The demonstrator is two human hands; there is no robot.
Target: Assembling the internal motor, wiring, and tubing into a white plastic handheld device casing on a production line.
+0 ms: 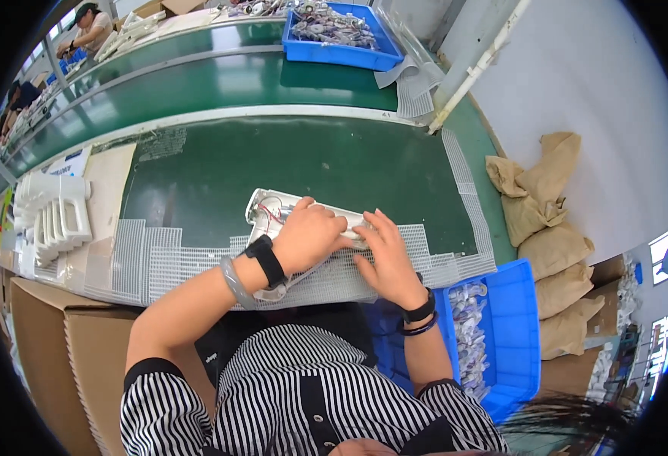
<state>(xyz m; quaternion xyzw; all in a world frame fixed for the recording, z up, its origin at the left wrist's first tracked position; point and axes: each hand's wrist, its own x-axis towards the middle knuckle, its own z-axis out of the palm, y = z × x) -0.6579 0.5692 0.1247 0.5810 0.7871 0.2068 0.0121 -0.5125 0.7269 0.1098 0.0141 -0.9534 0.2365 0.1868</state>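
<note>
Head view: left hand [312, 234] clamped over white housing [273, 209], right hand [385, 254] open, fingers pressing its end; risk: red wires [271, 215] pinched; housing sliding on mesh sheets [166, 262] toward desk [288, 163] edge.

green bench [311, 163] | white mesh sheets [166, 262] | white housing [273, 209] | white handles [52, 213]

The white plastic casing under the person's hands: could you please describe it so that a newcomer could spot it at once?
Start at the dark green workbench and look to its near edge, where white mesh sheets lie. There the white plastic casing sits under the left hand and right hand. Unlike the stacked white parts at the left, it lies open, showing red wires inside.
</note>
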